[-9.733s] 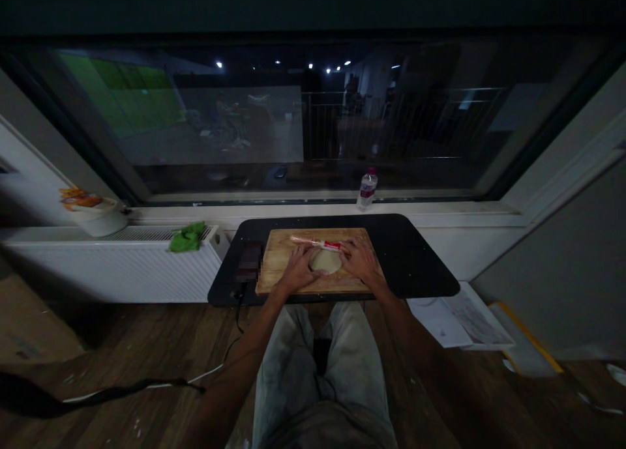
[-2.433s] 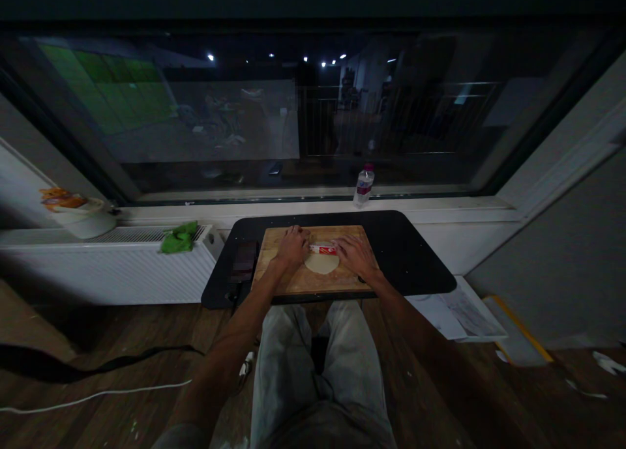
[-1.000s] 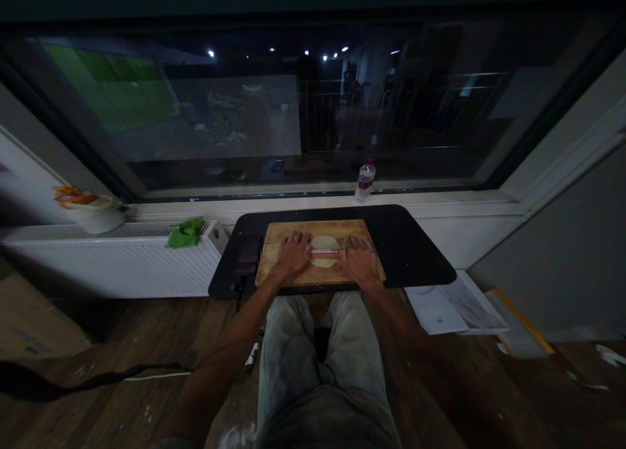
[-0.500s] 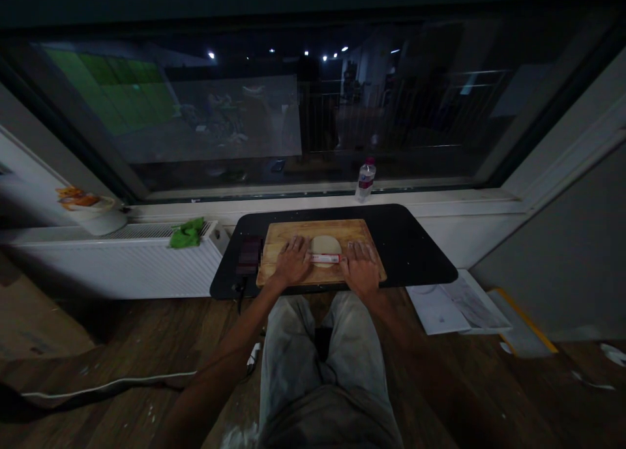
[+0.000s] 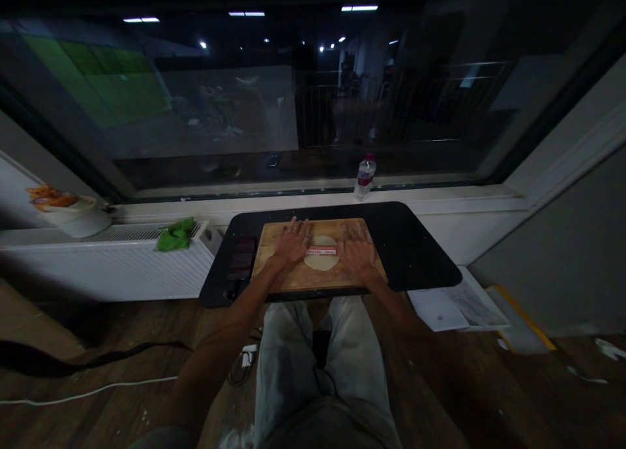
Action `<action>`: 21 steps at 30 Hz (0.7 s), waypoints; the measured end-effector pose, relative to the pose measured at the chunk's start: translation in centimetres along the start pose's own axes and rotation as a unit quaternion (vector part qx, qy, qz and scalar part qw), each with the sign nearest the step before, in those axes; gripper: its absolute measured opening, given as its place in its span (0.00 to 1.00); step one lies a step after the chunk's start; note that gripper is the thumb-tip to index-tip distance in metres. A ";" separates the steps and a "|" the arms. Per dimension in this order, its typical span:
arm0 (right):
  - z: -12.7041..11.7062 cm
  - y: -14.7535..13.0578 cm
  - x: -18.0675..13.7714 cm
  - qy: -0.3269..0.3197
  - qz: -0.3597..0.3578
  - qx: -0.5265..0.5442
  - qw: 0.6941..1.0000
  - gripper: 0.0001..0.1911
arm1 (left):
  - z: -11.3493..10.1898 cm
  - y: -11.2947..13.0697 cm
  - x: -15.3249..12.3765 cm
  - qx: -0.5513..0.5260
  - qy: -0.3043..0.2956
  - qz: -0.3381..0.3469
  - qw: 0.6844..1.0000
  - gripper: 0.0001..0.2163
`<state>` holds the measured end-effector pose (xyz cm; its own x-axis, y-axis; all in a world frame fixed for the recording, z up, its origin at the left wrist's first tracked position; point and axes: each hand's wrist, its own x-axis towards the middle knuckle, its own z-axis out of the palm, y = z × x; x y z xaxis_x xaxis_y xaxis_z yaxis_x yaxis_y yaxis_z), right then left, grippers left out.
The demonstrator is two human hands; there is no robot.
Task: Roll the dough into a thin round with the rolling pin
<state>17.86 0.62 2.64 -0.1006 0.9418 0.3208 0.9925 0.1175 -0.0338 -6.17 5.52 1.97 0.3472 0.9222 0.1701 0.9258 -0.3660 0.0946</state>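
A round, flat sheet of dough (image 5: 321, 262) lies on a wooden cutting board (image 5: 278, 281). Across the dough runs a rolling pin (image 5: 321, 251) with a white and red label; both its ends are hidden beneath my hands. My left hand (image 5: 292, 242) rests flat over the left end, fingers stretched forward and apart. Over the right end lies my right hand (image 5: 357, 248), likewise flat with its fingers extended. Neither hand wraps round the pin.
The board sits on a black tabletop (image 5: 420, 253). Left of it is a dark red, blurred object (image 5: 243, 257). A water bottle (image 5: 364, 177) stands on the windowsill. A green cloth (image 5: 176, 234) and a white pot (image 5: 78, 217) are on the radiator (image 5: 122, 266).
Both hands have pushed forward, away from me, and the rolling pin has turned, showing another side of its label. More dough shows on the near side of the pin.
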 end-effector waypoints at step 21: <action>0.7 1.1 7.6 -0.076 0.042 0.034 0.996 0.34 | 0.1 -1.6 6.2 -0.054 0.044 -0.048 0.996 0.25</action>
<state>18.14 8.07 4.39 -0.0313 0.9853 0.1682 0.9913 0.0521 -0.1209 -5.52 11.86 2.74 0.2386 0.9409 0.2405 0.9308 -0.2922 0.2197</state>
